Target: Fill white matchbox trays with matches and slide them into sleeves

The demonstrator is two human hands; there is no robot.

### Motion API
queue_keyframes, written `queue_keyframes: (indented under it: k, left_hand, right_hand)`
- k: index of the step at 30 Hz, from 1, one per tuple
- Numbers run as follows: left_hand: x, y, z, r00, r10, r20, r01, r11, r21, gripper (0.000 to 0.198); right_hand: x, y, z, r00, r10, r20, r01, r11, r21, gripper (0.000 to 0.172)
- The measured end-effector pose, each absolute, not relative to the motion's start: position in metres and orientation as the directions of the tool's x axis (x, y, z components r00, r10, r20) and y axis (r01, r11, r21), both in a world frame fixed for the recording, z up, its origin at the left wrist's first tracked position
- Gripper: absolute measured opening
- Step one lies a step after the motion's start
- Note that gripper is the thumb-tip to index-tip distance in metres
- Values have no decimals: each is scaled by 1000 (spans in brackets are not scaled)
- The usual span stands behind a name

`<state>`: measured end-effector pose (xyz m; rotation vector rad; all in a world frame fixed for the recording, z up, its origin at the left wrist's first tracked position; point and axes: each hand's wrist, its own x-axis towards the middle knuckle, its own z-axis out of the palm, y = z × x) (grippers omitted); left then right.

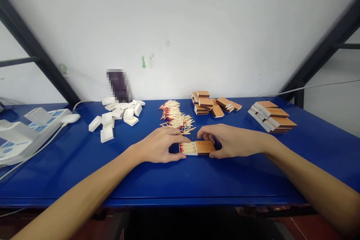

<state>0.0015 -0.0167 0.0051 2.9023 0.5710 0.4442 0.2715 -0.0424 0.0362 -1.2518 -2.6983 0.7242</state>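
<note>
In front of me on the blue table lies a matchbox, its white tray of red-tipped matches (189, 147) partly inside the orange-brown sleeve (205, 147). My left hand (161, 145) grips the left end of the tray between thumb and fingers. At the other end, my right hand (222, 140) has its thumb and curled fingers around the sleeve's right part. Just beyond the box is a loose pile of matches (174, 115), heads mostly to the left.
Several empty white trays (107, 134) lie at the back left. Brown sleeves (206, 102) are heaped at the back middle, and matchboxes (277, 122) are stacked at the right. A power strip (42, 123) with white plugs and a cable sits far left. Behind stands a wall (180, 37).
</note>
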Motion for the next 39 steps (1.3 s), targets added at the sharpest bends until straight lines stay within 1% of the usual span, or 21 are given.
queue_keyframes:
  k: [3,8,10,14,20,23,26,28,30,33,36,39]
  left_hand:
    - [1,-17,6,876,403,265,349,-909,230,41]
    - [2,-18,6,870,420,259,349,-894,280,39]
    - [3,-20,7,867,427,256,336,-881,332,40]
    - [4,-21,6,851,452,267,311,-844,437,42]
    - [5,-20,5,843,465,271,292,-819,495,33]
    - [10,-22,2,834,473,285,272,-801,533,38]
    - [15,-25,-1,827,465,316,231,-794,562,49]
    - [17,-26,-3,831,452,324,243,-819,520,55]
    - [17,-26,-4,831,449,327,283,-849,447,58]
    - [17,-26,-5,847,405,343,275,-888,369,58]
    - [17,-27,-5,873,323,367,225,-932,284,56]
    - [15,-27,-3,892,280,355,229,-957,179,59]
  right_hand:
    - [271,-40,32,-673,732,-102,688,571,-448,39]
    - [268,-42,35,-674,729,-123,692,565,-449,36]
    - [265,-43,34,-674,728,-125,693,565,-448,34]
    - [262,-42,29,-680,731,-64,675,588,-446,33]
    - [265,-41,30,-694,717,-65,651,587,-481,35]
    - [261,-43,29,-708,704,-46,628,599,-497,35]
    - [250,-45,24,-749,661,41,550,656,-517,28]
    - [244,-48,19,-771,629,94,502,692,-518,26]
    - [239,-50,16,-775,620,121,481,703,-524,25]
    - [236,-51,14,-788,605,117,443,688,-575,23]
    - [234,-49,16,-817,572,69,420,673,-608,24]
    - [239,-52,24,-805,592,31,486,688,-539,25]
